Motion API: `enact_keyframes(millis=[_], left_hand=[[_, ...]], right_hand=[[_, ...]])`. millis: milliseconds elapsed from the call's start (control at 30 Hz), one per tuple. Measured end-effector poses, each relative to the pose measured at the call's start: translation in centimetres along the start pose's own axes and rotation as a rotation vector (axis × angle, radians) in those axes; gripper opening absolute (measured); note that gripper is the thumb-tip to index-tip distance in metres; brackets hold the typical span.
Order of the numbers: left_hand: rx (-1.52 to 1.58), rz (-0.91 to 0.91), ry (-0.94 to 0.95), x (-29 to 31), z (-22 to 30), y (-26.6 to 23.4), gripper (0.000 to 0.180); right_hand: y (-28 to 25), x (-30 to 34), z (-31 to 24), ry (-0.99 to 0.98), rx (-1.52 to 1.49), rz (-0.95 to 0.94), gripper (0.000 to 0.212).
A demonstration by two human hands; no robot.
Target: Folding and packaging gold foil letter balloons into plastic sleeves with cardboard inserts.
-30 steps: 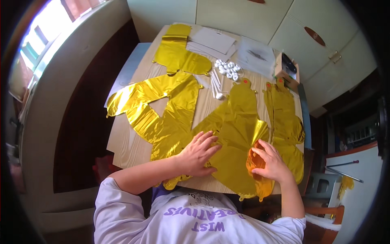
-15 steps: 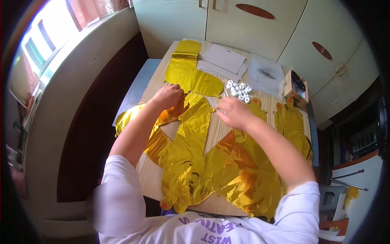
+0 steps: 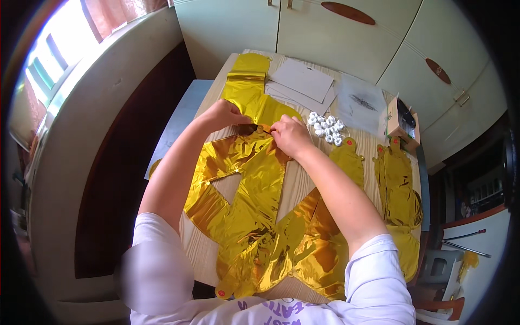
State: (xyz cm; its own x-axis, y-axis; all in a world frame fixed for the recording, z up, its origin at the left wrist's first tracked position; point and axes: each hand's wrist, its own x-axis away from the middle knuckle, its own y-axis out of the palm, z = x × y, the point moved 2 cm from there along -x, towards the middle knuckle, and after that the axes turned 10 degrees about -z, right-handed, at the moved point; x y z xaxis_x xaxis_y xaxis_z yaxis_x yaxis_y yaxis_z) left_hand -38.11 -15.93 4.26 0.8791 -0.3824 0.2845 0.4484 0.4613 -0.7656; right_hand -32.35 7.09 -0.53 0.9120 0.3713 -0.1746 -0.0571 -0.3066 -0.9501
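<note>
A large flat gold foil balloon [image 3: 259, 187] lies spread over the table, its shiny surface creased. My left hand [image 3: 225, 115] pinches its far edge, where the foil folds up dark under the fingertips. A short way to the right, my right hand [image 3: 291, 136] grips the same edge between thumb and fingers. Just beyond both hands is another flat gold foil balloon [image 3: 246, 92], partly covered by them. Small tabs show along the edge between my hands, but their details are too small to tell.
White ribbon rolls [image 3: 325, 129] cluster right of my right hand. Behind them lie white cards [image 3: 303, 78] and a clear plastic sheet [image 3: 360, 105]. A wooden box [image 3: 403, 124] holds dark items at the right. More folded gold foil balloons [image 3: 398, 181] lie along the table's right side.
My right hand has moved left onto the balloon's far edge, closer to my left hand. That edge is now lifted and bunched, and the foil at the left has drawn inward.
</note>
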Motion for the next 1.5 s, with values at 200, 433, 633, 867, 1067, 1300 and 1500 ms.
enact_keyframes(millis=[200, 433, 633, 867, 1067, 1300, 1500], left_hand=[[0.132, 0.092, 0.306, -1.3, -1.5, 1.3, 0.023], [-0.342, 0.176, 0.629, 0.5, -0.7, 2.2, 0.022], [-0.481, 0.129, 0.576, 2.9, 0.1, 3.2, 0.018], [-0.320, 0.075, 0.447, 0.5, -0.6, 2.2, 0.019], [-0.051, -0.054, 0.134, -0.9, 0.4, 0.3, 0.026], [0.015, 0.021, 0.240, -1.2, 0.3, 0.0, 0.022], [0.104, 0.497, 0.373, -1.3, 2.3, 0.2, 0.044]], right_hand=[[-0.3, -0.7, -0.3, 0.041, -0.066, -0.090, 0.017], [-0.4, -0.9, -0.5, 0.038, 0.024, -0.132, 0.023], [-0.4, -0.7, -0.6, 0.068, 0.090, -0.161, 0.022], [-0.6, -0.6, -1.0, 0.085, 0.082, -0.159, 0.021], [-0.8, -0.3, -1.5, 0.015, 0.032, 0.068, 0.015], [0.5, -1.0, -4.7, -0.181, 0.075, 0.133, 0.015], [0.9, -0.8, -5.6, -0.095, 0.289, -0.060, 0.021]])
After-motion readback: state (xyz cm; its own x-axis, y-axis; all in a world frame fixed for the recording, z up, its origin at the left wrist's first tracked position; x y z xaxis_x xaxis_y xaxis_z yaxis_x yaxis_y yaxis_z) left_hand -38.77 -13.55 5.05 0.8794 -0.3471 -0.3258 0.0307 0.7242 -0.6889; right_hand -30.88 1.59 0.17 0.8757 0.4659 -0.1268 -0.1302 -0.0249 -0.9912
